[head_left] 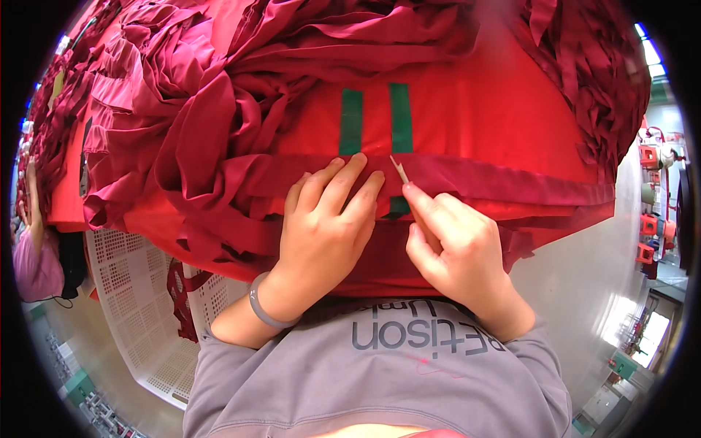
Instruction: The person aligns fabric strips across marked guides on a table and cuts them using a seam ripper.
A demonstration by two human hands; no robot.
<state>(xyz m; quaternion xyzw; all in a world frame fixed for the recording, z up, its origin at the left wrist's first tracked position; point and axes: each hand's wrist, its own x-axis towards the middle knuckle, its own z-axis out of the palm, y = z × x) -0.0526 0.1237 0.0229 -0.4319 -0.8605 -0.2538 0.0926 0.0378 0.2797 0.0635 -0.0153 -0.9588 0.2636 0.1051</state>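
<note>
A long dark-red fabric strip (504,181) runs crosswise over the red-covered table (467,109) in front of me. My left hand (325,215) lies palm down on this strip, its fingers stretched out and slightly spread. Between the thumb and fingers of my right hand (460,237) is a slim, pale, pointed stick (399,169), like a pencil; its exact kind is unclear. The stick's tip touches or hovers just over the strip, right of my left fingertips. Two green tape strips, the left tape (351,120) and the right tape (401,117), mark the cover just beyond.
Heaped dark-red fabric (212,95) covers the table's left and far side, with another heap (599,95) at right. A white perforated basket (135,314) stands below at left. At far left is another person's pink sleeve (40,266) and raised hand (33,197).
</note>
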